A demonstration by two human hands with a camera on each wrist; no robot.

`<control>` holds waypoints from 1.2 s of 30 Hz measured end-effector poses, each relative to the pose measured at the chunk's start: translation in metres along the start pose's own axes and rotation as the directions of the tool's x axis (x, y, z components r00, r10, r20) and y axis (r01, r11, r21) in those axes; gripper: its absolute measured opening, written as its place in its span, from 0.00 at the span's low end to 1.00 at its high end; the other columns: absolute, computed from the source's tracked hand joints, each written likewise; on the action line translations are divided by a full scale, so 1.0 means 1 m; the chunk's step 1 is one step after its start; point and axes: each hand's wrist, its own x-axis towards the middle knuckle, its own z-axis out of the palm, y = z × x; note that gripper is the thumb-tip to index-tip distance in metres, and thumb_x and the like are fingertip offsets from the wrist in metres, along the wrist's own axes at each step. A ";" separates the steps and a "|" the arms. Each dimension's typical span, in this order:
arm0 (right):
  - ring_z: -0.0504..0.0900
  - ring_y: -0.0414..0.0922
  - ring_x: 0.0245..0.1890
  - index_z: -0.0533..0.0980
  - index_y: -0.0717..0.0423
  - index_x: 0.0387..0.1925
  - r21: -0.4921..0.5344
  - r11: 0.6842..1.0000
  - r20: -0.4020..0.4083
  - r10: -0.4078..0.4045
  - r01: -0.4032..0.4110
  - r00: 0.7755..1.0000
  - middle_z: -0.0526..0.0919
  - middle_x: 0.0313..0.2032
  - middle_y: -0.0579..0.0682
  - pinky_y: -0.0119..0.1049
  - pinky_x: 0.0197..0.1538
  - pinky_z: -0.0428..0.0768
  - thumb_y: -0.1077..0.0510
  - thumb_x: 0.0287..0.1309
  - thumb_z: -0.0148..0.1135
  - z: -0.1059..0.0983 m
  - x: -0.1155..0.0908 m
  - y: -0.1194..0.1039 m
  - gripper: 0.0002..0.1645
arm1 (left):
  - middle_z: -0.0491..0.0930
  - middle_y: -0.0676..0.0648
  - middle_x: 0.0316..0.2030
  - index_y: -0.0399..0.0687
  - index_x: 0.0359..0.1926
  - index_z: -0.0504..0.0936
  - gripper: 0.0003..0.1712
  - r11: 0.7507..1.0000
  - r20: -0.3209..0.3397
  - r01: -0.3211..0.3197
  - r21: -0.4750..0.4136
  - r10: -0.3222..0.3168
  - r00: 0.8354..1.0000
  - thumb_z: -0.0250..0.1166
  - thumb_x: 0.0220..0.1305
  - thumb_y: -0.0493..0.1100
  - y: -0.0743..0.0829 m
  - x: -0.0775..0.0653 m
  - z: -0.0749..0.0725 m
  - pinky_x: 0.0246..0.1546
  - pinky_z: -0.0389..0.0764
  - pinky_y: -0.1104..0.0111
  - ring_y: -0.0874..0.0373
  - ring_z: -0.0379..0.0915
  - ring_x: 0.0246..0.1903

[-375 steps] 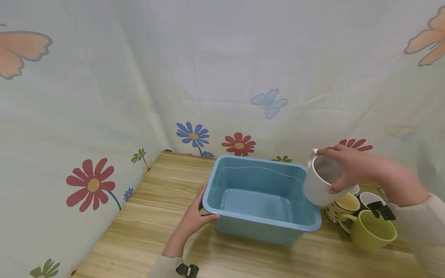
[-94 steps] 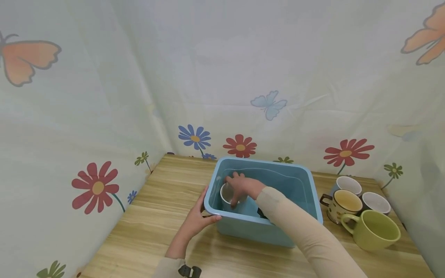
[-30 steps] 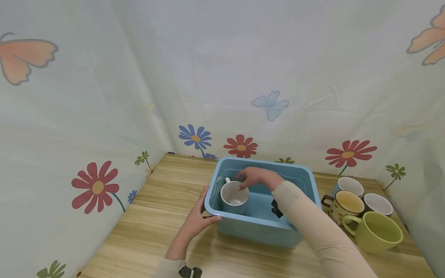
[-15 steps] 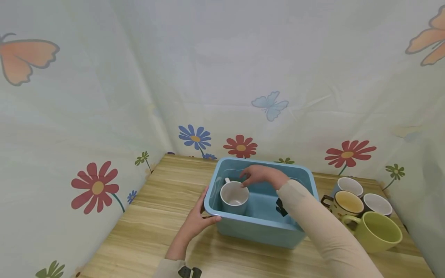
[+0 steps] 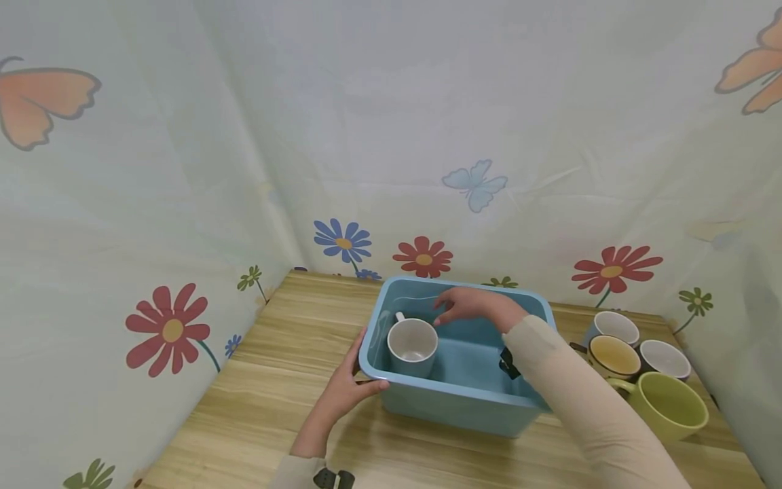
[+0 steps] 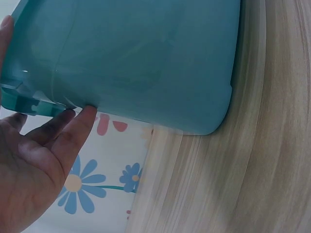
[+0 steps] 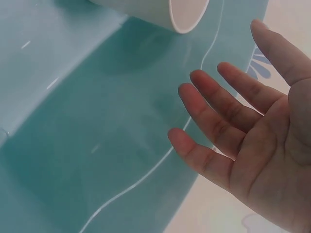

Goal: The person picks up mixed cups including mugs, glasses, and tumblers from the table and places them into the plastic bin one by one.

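A light blue plastic bin [image 5: 452, 407] stands on the wooden table. My left hand [image 5: 343, 388] holds its front left corner, thumb along the front rim and fingers against the left side. In the left wrist view, the left fingertips [image 6: 89, 112] touch just under the rim. A white mug [image 5: 412, 360] sits upright inside the bin at the left end, its handle toward the back. Over the bin, my right hand [image 5: 473, 303] hovers to the right of the mug. The right wrist view shows its fingers [image 7: 214, 116] spread and loosely bent, holding nothing, apart from the mug.
Right of the bin, a green mug [image 5: 668, 411], a yellow-lined patterned mug [image 5: 613, 356] and two white-lined cups [image 5: 664, 360] stand close together. My right sleeve [image 5: 580, 401] crosses the bin's right end. A flower-printed curtain [image 5: 366, 136] hangs behind the table [image 5: 263, 380].
The white mug, earlier held over the bin's right side, now stands in its left end. My right hand has let go and drawn away to the right. The left hand has stayed put.
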 end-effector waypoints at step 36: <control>0.83 0.53 0.51 0.76 0.63 0.64 -0.017 0.997 -0.145 -0.079 0.077 0.986 0.85 0.54 0.62 0.50 0.57 0.86 0.48 0.67 0.67 -0.023 -0.069 0.005 0.32 | 0.52 0.39 0.81 0.61 0.83 0.47 0.65 1.000 0.000 0.005 -0.025 -0.005 1.000 0.80 0.53 0.53 -0.001 0.001 0.001 0.62 0.80 0.43 0.33 0.62 0.74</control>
